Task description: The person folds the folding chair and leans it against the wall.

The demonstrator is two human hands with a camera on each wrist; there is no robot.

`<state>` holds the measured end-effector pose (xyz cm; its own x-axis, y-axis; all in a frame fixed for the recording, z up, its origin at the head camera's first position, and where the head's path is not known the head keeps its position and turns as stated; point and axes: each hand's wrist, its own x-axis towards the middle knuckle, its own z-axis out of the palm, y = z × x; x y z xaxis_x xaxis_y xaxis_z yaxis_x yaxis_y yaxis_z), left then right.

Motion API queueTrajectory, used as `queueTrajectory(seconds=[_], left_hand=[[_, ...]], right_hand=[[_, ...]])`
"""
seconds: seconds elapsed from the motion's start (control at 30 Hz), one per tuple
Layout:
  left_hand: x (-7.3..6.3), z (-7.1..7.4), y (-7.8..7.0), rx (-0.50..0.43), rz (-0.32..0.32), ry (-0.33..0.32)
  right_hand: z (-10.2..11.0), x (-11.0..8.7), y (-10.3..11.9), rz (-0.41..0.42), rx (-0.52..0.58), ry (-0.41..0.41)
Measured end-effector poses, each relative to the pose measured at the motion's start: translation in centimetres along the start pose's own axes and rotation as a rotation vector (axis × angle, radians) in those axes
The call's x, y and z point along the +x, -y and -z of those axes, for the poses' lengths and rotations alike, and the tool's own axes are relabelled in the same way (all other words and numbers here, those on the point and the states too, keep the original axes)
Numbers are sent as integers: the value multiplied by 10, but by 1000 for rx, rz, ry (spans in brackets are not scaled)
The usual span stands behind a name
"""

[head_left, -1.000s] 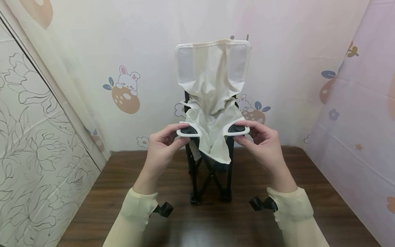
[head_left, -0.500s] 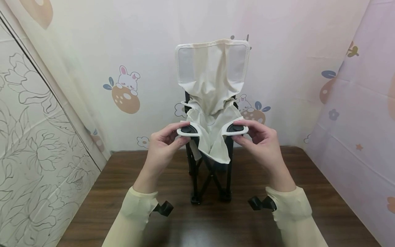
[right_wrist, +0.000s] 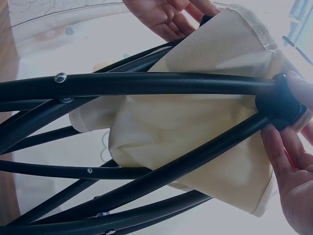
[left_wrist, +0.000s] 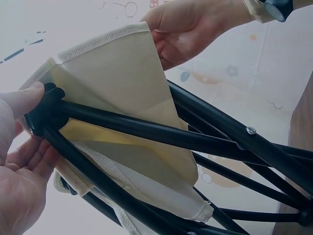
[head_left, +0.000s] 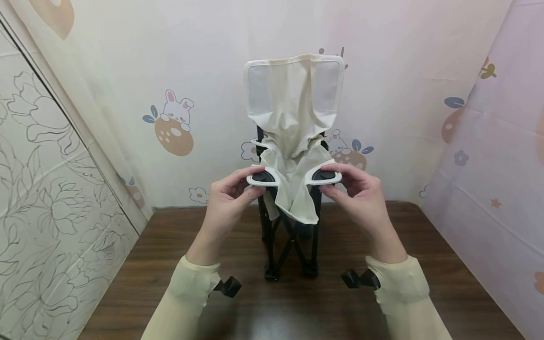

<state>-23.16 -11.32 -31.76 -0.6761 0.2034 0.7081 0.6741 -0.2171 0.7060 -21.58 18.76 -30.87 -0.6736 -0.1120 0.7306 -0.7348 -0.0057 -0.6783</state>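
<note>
A small folding chair (head_left: 293,99) with cream fabric and a black tube frame (head_left: 315,236) stands upright, partly folded, its seat sagging in a deep crease. My left hand (head_left: 229,193) pinches the seat's front left corner (head_left: 263,176), fingers on top and thumb at the near side. My right hand (head_left: 361,189) holds the front right corner (head_left: 324,175) the same way. In the left wrist view, the thumb lies against a black corner joint (left_wrist: 49,110) where two tubes meet. The right wrist view has fingers around the matching joint (right_wrist: 279,103).
The chair's feet (head_left: 271,272) stand on a dark wooden table (head_left: 272,311). Close behind hangs a pale curtain (head_left: 106,118) with rabbit prints, and another curtain (head_left: 480,156) borders the right side. A flower-patterned panel (head_left: 46,189) lines the left.
Both hands have come slightly closer together, bringing the seat's front corners a little inward. Their grip on the corners looks the same.
</note>
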Motion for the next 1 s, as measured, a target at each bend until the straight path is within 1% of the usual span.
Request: queueTrajectory(seconds=[0.2, 0.4, 0.73, 1.0], left_hand=[[1, -2, 0, -14, -1, 0], [2, -3, -1, 7, 3, 6], [2, -4, -1, -15, 11, 20], [3, -4, 0, -34, 15, 14]], right_hand=[[-1, 1, -1, 22, 13, 1], [-1, 2, -2, 41, 22, 10], [-4, 3, -2, 37, 8, 11], [-6, 4, -3, 40, 34, 8]])
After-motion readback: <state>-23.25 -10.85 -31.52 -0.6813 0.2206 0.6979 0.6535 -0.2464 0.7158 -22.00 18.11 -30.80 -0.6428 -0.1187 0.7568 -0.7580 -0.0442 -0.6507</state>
